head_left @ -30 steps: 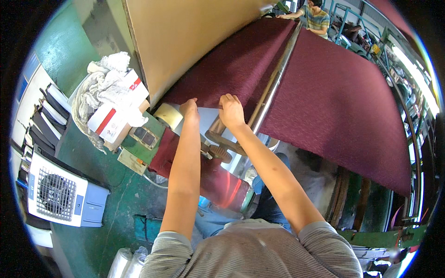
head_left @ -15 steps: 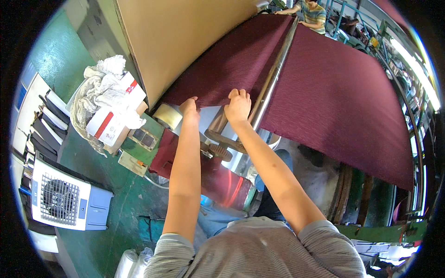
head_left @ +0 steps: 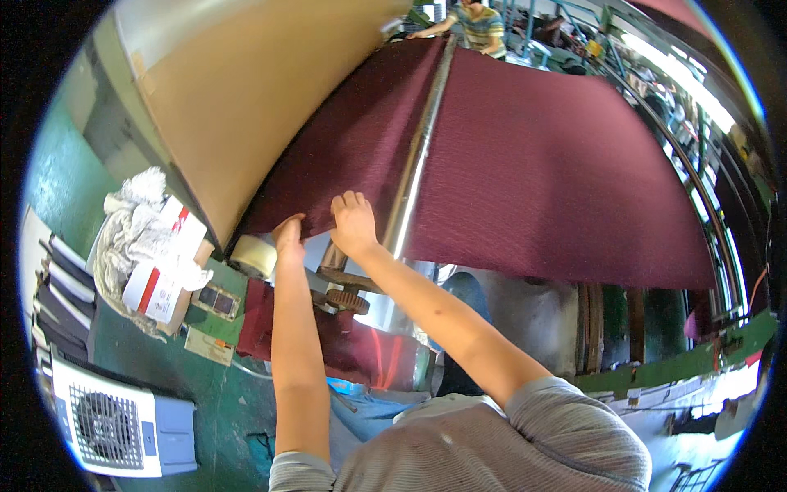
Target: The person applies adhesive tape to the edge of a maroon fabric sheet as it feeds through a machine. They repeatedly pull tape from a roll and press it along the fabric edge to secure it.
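Note:
A wide sheet of maroon fabric (head_left: 557,164) stretches away from me across a metal roller bar (head_left: 420,148). At the sheet's near edge, left of the bar, my left hand (head_left: 288,234) is closed on the fabric, its fingertips partly hidden. Close to its right, my right hand (head_left: 354,225) has its fingers bent over the same edge, pinching the cloth. Below the right hand sit a wooden roller end and a brown toothed gear (head_left: 348,301). A pale yellow roll end (head_left: 254,256) lies left of my left hand.
At the far end a person in a striped shirt (head_left: 482,31) has hands by the bar. A tan board (head_left: 246,90) rises on the left. White cloths lie on a carton (head_left: 156,287); an air cooler (head_left: 123,418) stands on the green floor. A green machine beam (head_left: 680,361) runs right.
The view has swung to the right, so everything shows farther left and my hands appear lower. Both hands stay at the fabric's near edge.

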Action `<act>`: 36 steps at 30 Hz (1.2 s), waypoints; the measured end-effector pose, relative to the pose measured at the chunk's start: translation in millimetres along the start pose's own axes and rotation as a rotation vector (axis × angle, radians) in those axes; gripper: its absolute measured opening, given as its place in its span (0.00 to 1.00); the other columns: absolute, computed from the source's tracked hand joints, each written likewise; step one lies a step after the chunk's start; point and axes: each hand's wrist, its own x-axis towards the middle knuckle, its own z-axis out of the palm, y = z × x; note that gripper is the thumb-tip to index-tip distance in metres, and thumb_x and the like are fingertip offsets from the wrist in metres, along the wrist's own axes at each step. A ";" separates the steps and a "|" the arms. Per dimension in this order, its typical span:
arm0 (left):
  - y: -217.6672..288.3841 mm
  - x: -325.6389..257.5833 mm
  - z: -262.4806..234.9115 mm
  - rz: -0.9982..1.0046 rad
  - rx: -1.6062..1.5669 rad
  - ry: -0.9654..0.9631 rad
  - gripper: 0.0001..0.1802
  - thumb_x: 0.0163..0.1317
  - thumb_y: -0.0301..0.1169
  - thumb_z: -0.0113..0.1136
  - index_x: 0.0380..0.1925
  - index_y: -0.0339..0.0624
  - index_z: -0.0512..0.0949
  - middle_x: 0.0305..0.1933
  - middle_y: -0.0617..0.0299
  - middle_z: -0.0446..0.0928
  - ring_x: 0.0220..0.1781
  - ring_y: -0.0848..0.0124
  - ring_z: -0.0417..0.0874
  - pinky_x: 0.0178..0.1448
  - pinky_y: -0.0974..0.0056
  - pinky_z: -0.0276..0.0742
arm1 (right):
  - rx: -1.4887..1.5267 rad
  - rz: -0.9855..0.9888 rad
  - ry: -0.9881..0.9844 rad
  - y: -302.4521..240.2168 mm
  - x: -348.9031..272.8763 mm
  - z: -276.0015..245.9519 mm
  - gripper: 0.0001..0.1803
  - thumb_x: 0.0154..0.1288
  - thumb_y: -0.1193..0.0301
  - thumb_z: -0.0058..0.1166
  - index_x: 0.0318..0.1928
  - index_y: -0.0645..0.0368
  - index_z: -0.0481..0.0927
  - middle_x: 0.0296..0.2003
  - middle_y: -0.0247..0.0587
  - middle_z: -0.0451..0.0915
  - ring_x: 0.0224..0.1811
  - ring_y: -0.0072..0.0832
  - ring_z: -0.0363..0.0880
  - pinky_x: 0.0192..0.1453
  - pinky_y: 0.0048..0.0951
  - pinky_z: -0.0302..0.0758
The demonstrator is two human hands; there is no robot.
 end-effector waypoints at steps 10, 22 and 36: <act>-2.8 14.2 4.6 -0.087 -0.021 -0.189 0.12 0.53 0.22 0.53 0.39 0.38 0.78 0.36 0.54 0.78 0.30 0.65 0.78 0.30 0.63 0.76 | -0.026 -0.314 -0.133 14.7 -7.7 13.3 0.04 0.44 0.74 0.52 0.24 0.58 0.77 0.29 0.41 0.76 0.36 0.35 0.74 0.49 0.29 0.69; -8.6 50.0 -14.3 -0.058 -0.280 0.150 0.10 0.57 0.28 0.52 0.38 0.44 0.78 0.35 0.59 0.78 0.31 0.67 0.78 0.26 0.65 0.72 | -0.214 0.175 -0.186 13.2 4.3 -1.2 0.11 0.51 0.74 0.51 0.38 0.60 0.75 0.38 0.44 0.74 0.45 0.36 0.72 0.48 0.34 0.70; -0.7 18.4 -5.8 -0.071 -0.068 -0.094 0.15 0.47 0.20 0.43 0.32 0.42 0.77 0.26 0.59 0.72 0.20 0.70 0.68 0.19 0.66 0.64 | -0.042 0.112 -0.034 12.8 -2.4 3.1 0.13 0.42 0.75 0.56 0.33 0.61 0.75 0.36 0.45 0.74 0.44 0.40 0.71 0.49 0.37 0.69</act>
